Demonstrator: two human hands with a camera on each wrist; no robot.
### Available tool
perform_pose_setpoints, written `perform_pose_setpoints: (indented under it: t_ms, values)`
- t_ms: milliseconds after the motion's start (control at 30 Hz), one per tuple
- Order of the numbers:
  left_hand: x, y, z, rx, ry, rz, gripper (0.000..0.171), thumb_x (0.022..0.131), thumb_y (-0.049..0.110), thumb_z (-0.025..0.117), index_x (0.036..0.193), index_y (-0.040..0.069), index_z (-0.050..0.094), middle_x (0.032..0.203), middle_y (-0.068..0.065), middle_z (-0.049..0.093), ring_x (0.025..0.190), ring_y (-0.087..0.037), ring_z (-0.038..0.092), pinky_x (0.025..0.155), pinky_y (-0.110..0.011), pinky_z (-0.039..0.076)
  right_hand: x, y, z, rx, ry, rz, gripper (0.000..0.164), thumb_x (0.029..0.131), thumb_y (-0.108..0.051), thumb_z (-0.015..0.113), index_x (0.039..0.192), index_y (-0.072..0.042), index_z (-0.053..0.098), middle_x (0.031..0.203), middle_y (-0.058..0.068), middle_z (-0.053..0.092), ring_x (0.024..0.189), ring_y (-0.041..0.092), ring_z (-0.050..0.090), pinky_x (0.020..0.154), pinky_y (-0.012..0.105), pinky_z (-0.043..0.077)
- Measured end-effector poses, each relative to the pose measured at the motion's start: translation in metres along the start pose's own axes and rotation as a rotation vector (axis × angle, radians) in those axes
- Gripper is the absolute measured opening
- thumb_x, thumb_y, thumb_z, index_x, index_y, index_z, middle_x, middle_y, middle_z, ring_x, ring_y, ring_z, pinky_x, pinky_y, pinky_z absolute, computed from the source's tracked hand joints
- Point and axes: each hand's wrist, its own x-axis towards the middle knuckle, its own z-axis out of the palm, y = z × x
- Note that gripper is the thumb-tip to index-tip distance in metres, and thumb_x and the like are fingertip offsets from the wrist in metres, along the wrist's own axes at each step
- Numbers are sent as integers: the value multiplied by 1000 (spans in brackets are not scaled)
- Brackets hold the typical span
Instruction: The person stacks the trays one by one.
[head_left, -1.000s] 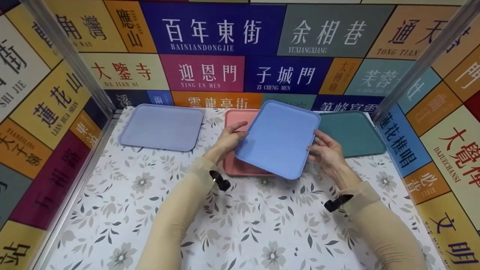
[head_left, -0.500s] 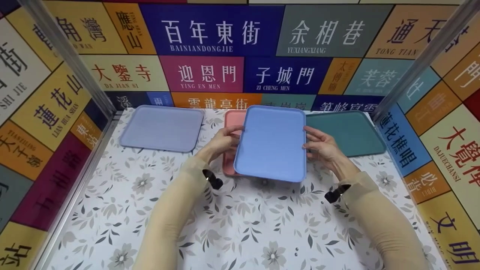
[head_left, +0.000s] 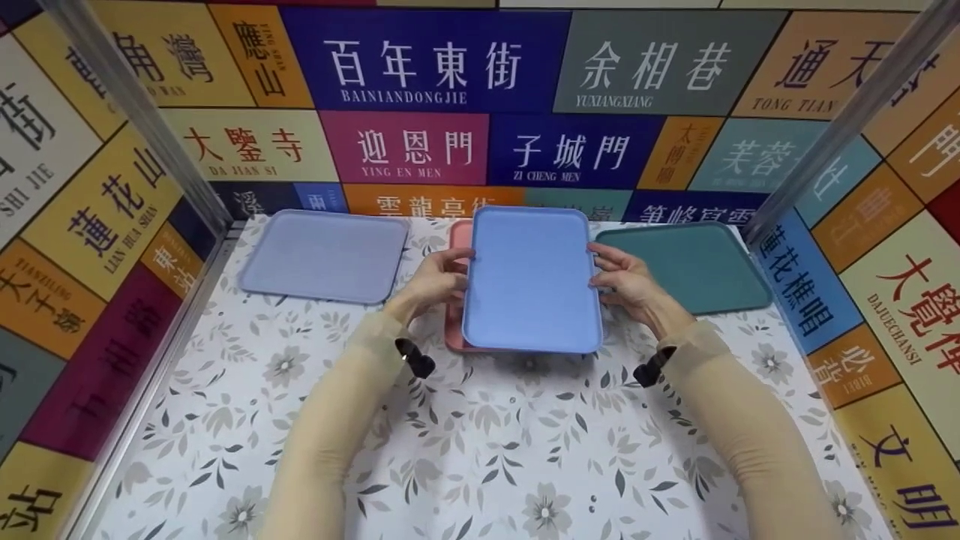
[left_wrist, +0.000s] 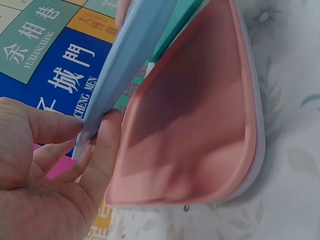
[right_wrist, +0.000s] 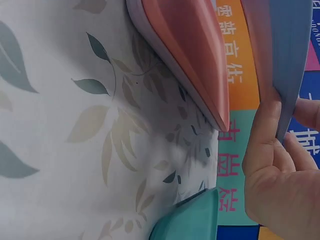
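Observation:
Between both hands a blue rectangular tray [head_left: 531, 281] is held up above a pink tray [left_wrist: 190, 125], which it mostly covers in the head view. My left hand [head_left: 431, 283] pinches the blue tray's left edge between thumb and fingers, as the left wrist view shows. At the opposite edge, my right hand [head_left: 632, 283] pinches it the same way, seen close up in the right wrist view. A visible gap separates the blue tray from the pink one, which lies on the table with a pale layer under its rim.
A lavender tray [head_left: 326, 255] lies at the back left of the table. At the back right is a dark green tray [head_left: 686, 266]. The table wears a white floral cloth [head_left: 540, 450]. Walls of colourful sign panels [head_left: 427, 64] enclose the back and sides.
Both hands have carried the blue tray leftward over the pink tray and turned it from a slant to nearly straight. More of the green tray shows.

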Motion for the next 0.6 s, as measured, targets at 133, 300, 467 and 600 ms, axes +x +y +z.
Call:
perform_pose_setpoints:
  t_ms: [133,300,467,600]
  values:
    - [0,-3,-7,31,33,5,76,92,-11,57,166,9,55,138,-23,66,82,-19,67,68,-30,68,11,4,7,5,-21,-14,84,103,13,62,177,-20,38,184,15,37,114,9,71,96,34,62]
    - [-2,-10,-16,68,100,-2,79,89,-15,56,165,7,56,140,-25,67,91,-20,69,73,-39,72,25,12,22,-20,-18,-37,84,102,13,63,175,-19,41,180,16,44,95,6,74,82,26,65]
    - [-1,-15,-17,120,141,-35,82,88,-14,54,166,10,55,147,-26,65,89,-23,72,81,-49,73,32,16,35,-72,37,-60,83,98,13,66,172,-19,47,176,16,50,90,4,75,74,23,64]
    - [1,-18,-17,156,159,-38,81,87,-13,52,166,9,55,147,-25,64,88,-23,70,80,-51,71,37,17,42,-104,68,-50,82,96,12,66,171,-17,49,176,17,50,90,4,75,74,23,65]
